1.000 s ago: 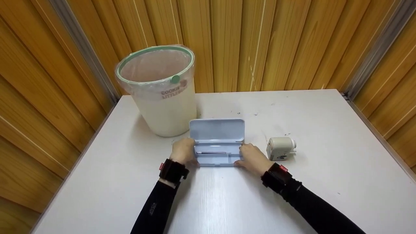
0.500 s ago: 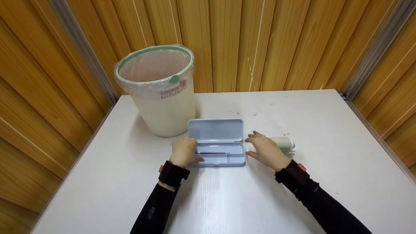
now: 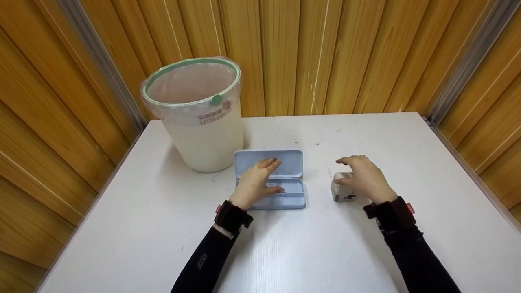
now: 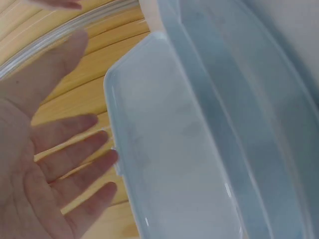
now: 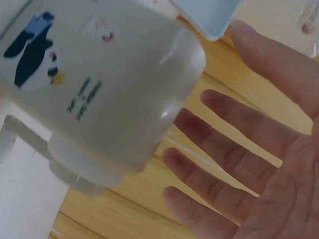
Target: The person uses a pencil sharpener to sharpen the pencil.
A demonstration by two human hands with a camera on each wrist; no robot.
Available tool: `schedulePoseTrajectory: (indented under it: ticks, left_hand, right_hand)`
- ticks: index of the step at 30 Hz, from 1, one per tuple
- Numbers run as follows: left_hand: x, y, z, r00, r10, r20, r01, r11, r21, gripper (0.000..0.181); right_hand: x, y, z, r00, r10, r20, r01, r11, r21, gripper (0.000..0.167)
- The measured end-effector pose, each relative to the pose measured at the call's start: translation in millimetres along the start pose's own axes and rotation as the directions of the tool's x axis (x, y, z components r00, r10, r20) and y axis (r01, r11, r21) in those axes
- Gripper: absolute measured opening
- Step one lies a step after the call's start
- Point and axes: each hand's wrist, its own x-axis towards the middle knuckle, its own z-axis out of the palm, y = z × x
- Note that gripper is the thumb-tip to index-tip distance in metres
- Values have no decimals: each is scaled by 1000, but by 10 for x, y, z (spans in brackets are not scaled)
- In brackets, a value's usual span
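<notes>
A light blue pencil case (image 3: pixel 294 201) lies with its lid (image 4: pixel 154 114) raised at the middle of the table. My left hand (image 3: pixel 253 183) hovers over the case, fingers spread and holding nothing; it hides much of the tray and nearly all of the thin stick-like item inside. To the right stands a cream crank pencil sharpener (image 3: pixel 344 194) with a printed cartoon animal. My right hand (image 3: pixel 368 177) is over and beside the sharpener, hiding its right side. In the right wrist view, the fingers (image 5: pixel 234 154) are apart and near the sharpener's rounded end, not wrapped round it.
A large cream bin (image 3: pixel 205 142) with a green rim and clear plastic liner stands at the back left, close behind the pencil case. The white table (image 3: pixel 285 252) meets wood-patterned panels (image 3: pixel 281 53) at the back, with more panels on both sides.
My right hand has left the pencil case's right end and moved right to the sharpener. My left hand has let go of the case's left end and shifted over the tray.
</notes>
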Motion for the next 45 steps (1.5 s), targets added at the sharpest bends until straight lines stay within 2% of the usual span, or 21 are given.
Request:
schedulePoseTrajectory:
  ticks: [5, 11, 19, 27, 32, 36, 41, 45]
  left_hand:
    - [33, 65, 77, 997, 75, -17, -75, 996, 38, 77]
    - [36, 86, 79, 996, 86, -18, -86, 996, 38, 73]
    - [18, 88, 57, 997, 70, -25, -70, 997, 29, 72]
    - [19, 101, 42, 997, 62, -35, -62, 998, 20, 69]
    - [28, 127, 57, 997, 66, -34, -65, 998, 27, 68]
    - [49, 183, 81, 995, 79, -55, -78, 996, 32, 66]
    - [103, 328, 120, 994, 83, -76, -82, 997, 14, 67]
    - [148, 479, 183, 994, 79, -81, -79, 997, -6, 71]
  right_hand:
    - [-2, 87, -48, 998, 15, 68, -17, 999, 39, 55]
    - [29, 119, -24, 988, 22, 151, -33, 997, 68, 57]
    - [53, 132, 47, 991, 20, 130, -32, 995, 90, 48]
    - [61, 167, 104, 990, 4, 140, -16, 996, 90, 51]
    - [55, 135, 114, 997, 2, 80, -7, 997, 71, 44]
    - [50, 68, 113, 999, 27, -35, -25, 998, 52, 43]
    - [54, -16, 128, 979, 89, -181, -74, 993, 89, 43]
    - [59, -74, 152, 964, 127, -235, -96, 986, 138, 44]
